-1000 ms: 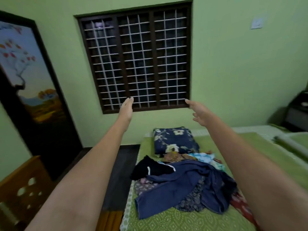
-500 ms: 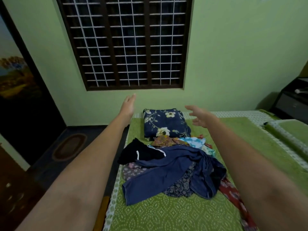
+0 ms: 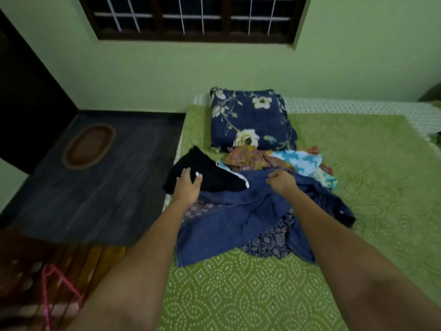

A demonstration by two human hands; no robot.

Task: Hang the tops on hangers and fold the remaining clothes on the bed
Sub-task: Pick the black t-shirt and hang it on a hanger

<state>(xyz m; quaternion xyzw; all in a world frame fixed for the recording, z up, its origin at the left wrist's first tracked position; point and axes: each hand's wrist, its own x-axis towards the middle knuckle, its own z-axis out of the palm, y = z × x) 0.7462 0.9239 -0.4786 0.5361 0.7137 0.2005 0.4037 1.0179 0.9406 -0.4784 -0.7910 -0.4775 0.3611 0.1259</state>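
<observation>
A heap of clothes lies on the green bed cover [image 3: 238,295]. On top sprawls a large blue denim garment [image 3: 226,223]; a black garment with white trim [image 3: 214,174] sits at its far left. Under them lie a dark printed cloth [image 3: 269,242], an orange-brown print [image 3: 248,156] and a light blue-and-white piece [image 3: 300,161]. My left hand [image 3: 187,186] rests on the black garment with fingers spread. My right hand [image 3: 281,181] has curled fingers gripping the top edge of the denim garment. Pink hangers [image 3: 59,290] lie at the lower left, blurred.
A navy floral pillow [image 3: 250,120] lies behind the heap against the green wall. Left of the bed is dark floor with an oval mat [image 3: 88,145]. Brown wooden furniture [image 3: 90,261] stands beside the bed's near left corner, under the hangers.
The view has tilted down from the window to the bed. Both hands came down from mid-air onto the heap, the left onto the black garment, the right onto the denim one.
</observation>
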